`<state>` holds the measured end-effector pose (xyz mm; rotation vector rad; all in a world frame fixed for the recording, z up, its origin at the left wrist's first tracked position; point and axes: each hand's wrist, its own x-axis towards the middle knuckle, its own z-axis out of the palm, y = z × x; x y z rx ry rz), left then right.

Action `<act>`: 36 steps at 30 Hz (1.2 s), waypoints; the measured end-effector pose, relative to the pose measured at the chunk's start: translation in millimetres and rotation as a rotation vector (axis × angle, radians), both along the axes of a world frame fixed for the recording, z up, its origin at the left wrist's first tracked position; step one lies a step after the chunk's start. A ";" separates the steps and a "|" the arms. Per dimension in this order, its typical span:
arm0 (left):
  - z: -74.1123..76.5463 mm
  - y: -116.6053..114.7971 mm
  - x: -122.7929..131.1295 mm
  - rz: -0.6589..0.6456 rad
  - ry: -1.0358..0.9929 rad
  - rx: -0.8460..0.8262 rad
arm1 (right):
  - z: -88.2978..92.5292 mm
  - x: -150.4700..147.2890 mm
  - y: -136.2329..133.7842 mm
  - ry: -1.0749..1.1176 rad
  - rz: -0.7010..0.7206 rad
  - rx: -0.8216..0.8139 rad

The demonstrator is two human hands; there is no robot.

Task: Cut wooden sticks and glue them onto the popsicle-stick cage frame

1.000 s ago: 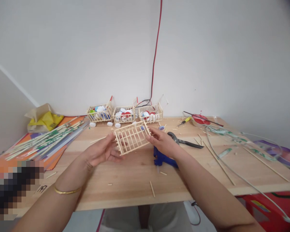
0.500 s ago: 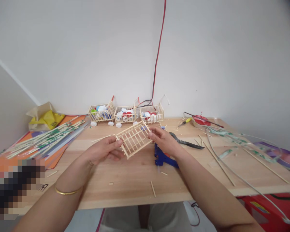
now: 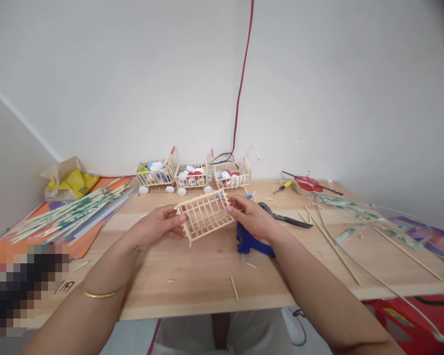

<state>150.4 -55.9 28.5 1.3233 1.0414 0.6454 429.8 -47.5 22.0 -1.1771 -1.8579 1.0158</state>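
Observation:
Between my two hands, a small basket frame [image 3: 206,215] made of thin wooden sticks is held tilted above the table. My left hand [image 3: 162,226] pinches its left end, thumb on the near side. At the right end my right hand [image 3: 248,215] grips the upper corner. Partly behind my right hand and forearm lies a blue glue gun [image 3: 252,245] on the tabletop. Beyond the frame stand three similar stick carts: a left cart [image 3: 154,172], a middle cart [image 3: 192,175] and a right cart [image 3: 232,174], each holding coloured bottle caps.
Bundles of wrapped sticks [image 3: 74,212] and a yellow bag [image 3: 73,181] lie at left. Black-handled pliers or scissors [image 3: 292,221], a yellow-handled knife [image 3: 284,187], a red-topped bowl [image 3: 308,185] and a white cable [image 3: 358,259] lie at right. Stick offcuts [image 3: 235,289] dot the wooden table [image 3: 203,301].
The stick frame has turned in my hands, so its depth and side bars show more. Both hands stay at its ends, with only slight shifts.

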 end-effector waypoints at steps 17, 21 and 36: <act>-2.9 6.4 -4.9 0.130 0.089 0.410 | -5.6 6.2 -0.1 0.156 0.118 -0.178; -7.1 10.3 -10.4 0.105 0.219 0.697 | -9.7 6.0 2.9 0.245 0.149 -0.244; -16.3 9.0 -6.5 -0.054 0.188 0.685 | -15.8 -5.7 5.0 0.428 -0.003 -0.363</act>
